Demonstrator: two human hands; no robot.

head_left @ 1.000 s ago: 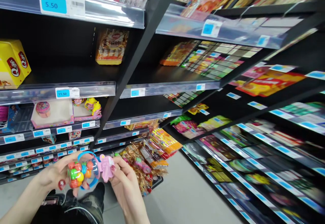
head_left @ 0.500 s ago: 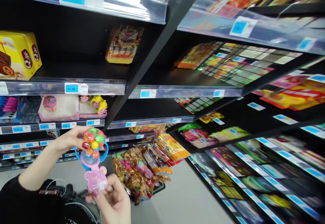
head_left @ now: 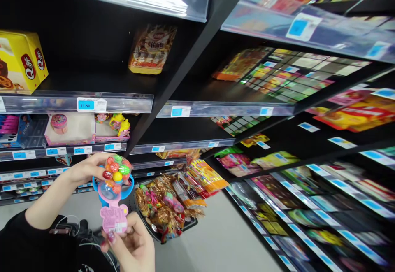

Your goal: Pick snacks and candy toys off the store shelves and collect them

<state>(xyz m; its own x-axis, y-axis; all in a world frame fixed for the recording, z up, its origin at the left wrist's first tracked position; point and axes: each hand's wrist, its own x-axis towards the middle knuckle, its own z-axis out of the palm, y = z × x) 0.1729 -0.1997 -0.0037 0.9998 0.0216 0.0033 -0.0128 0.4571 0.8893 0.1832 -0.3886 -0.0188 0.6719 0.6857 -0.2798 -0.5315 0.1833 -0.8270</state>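
Both my hands hold a small candy toy (head_left: 114, 187) upright at the lower left of the head view. It has a clear dome full of coloured balls, a blue ring and a pink base with a label. My left hand (head_left: 88, 170) grips the dome from the left, fingers curled round it. My right hand (head_left: 134, 245) pinches the pink base from below. The toy is in front of the lower shelf edges with blue price tags.
Black store shelves (head_left: 92, 103) fill the view. A yellow box (head_left: 21, 64) and a snack bag (head_left: 152, 49) sit on one shelf, a pink tray with small toys (head_left: 72, 129) below. A basket of gold-wrapped sweets (head_left: 166, 206) stands beside my hands. Grey floor (head_left: 216, 239) runs along the aisle.
The toy has turned from lying sideways to upright, dome on top. My left hand rose with the dome and my right hand dropped to the pink base. The camera tilted up slightly.
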